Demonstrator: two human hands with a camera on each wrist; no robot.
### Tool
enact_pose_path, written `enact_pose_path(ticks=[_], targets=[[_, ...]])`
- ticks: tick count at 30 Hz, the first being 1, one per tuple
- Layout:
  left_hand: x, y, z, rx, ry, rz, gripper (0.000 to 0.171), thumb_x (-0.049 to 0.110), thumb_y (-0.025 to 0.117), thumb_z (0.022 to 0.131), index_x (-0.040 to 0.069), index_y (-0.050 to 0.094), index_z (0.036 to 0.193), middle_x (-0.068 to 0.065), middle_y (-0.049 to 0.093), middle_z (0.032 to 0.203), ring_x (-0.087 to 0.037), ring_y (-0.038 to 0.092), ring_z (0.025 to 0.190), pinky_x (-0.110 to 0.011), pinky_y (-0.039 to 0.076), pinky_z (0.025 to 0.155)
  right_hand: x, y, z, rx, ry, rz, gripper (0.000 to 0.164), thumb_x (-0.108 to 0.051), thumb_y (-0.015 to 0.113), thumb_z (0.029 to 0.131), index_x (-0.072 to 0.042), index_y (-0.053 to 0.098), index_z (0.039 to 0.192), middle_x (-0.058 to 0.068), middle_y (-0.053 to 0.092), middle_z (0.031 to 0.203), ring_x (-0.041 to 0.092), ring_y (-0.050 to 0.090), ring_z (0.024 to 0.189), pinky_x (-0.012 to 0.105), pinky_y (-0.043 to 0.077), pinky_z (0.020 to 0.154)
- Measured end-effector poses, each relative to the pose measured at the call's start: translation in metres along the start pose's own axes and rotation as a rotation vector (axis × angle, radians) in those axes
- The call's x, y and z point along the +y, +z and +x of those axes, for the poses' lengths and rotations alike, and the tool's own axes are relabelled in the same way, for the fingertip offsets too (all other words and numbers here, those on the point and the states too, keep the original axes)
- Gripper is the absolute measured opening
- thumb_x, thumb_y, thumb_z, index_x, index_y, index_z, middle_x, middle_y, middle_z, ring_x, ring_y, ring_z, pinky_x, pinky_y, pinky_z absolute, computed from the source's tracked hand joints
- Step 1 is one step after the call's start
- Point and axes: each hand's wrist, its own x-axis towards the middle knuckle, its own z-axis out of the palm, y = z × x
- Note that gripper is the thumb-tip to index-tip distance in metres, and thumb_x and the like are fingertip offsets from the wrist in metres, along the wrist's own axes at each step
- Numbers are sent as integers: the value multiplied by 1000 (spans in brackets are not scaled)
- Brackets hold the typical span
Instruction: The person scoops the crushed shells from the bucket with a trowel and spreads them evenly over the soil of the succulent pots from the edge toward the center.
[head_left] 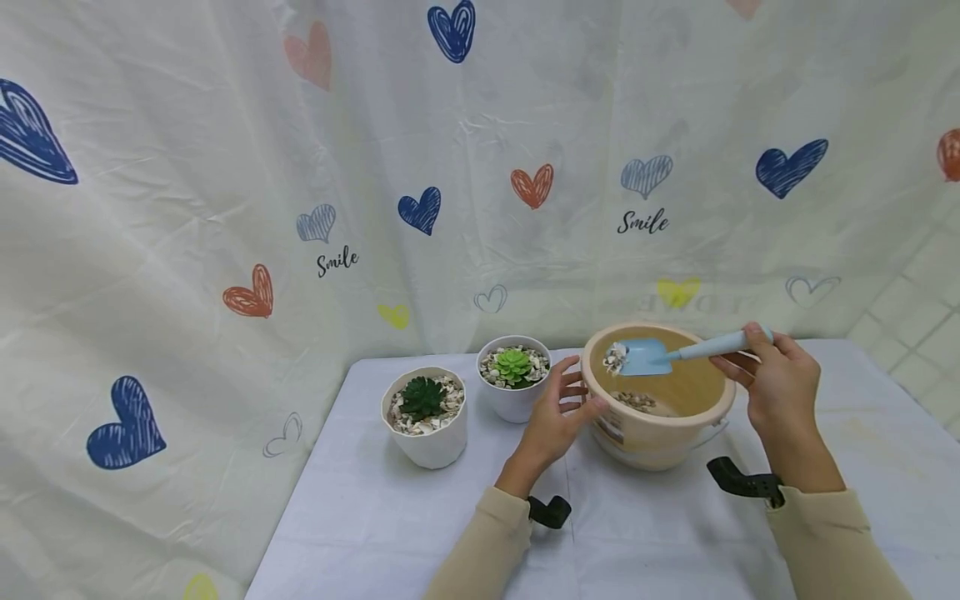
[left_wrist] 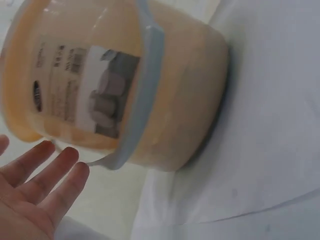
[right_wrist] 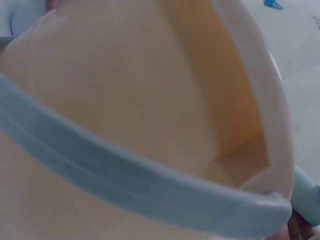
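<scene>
A light blue hand shovel [head_left: 647, 357] is held by its handle in my right hand [head_left: 783, 387]. White and grey pebbles [head_left: 615, 358] lie on its blade, which is over the opening of a beige plastic bucket [head_left: 645, 446]. More pebbles [head_left: 636, 401] are at the bottom inside. At the bucket's left rim is my left hand [head_left: 553, 421], thumb toward the front and fingers spread along the side. In the left wrist view those fingers are fairly straight, right beside the bucket wall. A blue-grey bail handle [right_wrist: 145, 175] hangs across the bucket in the right wrist view.
Left of the bucket stand two white pots, one with a bright green succulent [head_left: 513, 365], the other with a dark green one [head_left: 422, 397], both topped with pebbles. A white cloth covers the table [head_left: 337, 492]. Behind hangs a heart-printed curtain [head_left: 480, 250].
</scene>
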Motion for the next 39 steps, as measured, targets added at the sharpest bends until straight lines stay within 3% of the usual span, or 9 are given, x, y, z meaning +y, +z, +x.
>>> enact_pose_path(ticks=[4,9,12,15,18,22,24,29,39], targets=[[4,-16,3,104,110,95,57,39,69,94,28,48,146,-5,68,131,-23,67,117,-49,55,100,-1,5,-1,14,-21,39,25,-19,77,91,1,64,100,6,60,100,22,77,75,35,62,70],[7,-42,4,391,339,283,32,23,70,91,13,66,122,-8,74,100,-21,73,88,-33,61,68,-4,16,-3,27,-41,60,23,-17,75,92,0,63,100,6,62,96,23,78,74,36,62,68],[6,-54,4,526,407,390,29,18,71,87,10,69,115,-7,72,97,-20,70,88,-31,57,69,-5,25,-5,27,-32,82,26,-19,77,91,0,64,103,7,64,96,24,78,74,37,62,67],[0,-62,5,575,378,482,42,19,75,83,10,66,123,-8,68,115,-24,63,110,-41,53,91,-4,34,-8,17,-21,99,30,-21,80,88,0,64,103,7,63,97,23,77,74,37,62,68],[-10,-65,5,561,258,535,65,24,80,78,12,57,138,-10,54,142,-28,48,135,-53,43,108,1,43,-10,3,-17,99,30,-21,81,87,0,64,102,7,63,98,22,77,75,36,62,69],[-27,-64,3,516,71,483,96,30,83,75,20,35,157,-11,29,165,-30,27,154,-57,34,118,10,54,-12,-23,-18,78,28,-21,79,89,0,64,102,8,63,101,22,77,75,35,62,70],[-34,-63,2,515,23,429,105,32,85,74,24,26,161,-11,26,166,-30,28,154,-56,35,118,15,59,-13,-38,-24,56,29,-22,78,90,0,64,103,8,63,102,21,77,75,34,62,70],[-42,-64,1,562,27,316,114,31,91,70,24,23,161,-14,37,158,-32,42,145,-56,40,114,26,69,-12,-54,-19,-5,31,-24,75,92,1,63,107,8,63,102,19,76,75,33,62,70],[-44,-56,4,669,23,359,113,34,95,67,29,29,157,-9,37,153,-28,46,139,-50,43,112,44,84,-7,-38,48,-103,30,-25,76,91,-4,63,107,3,68,92,15,75,73,31,62,69]])
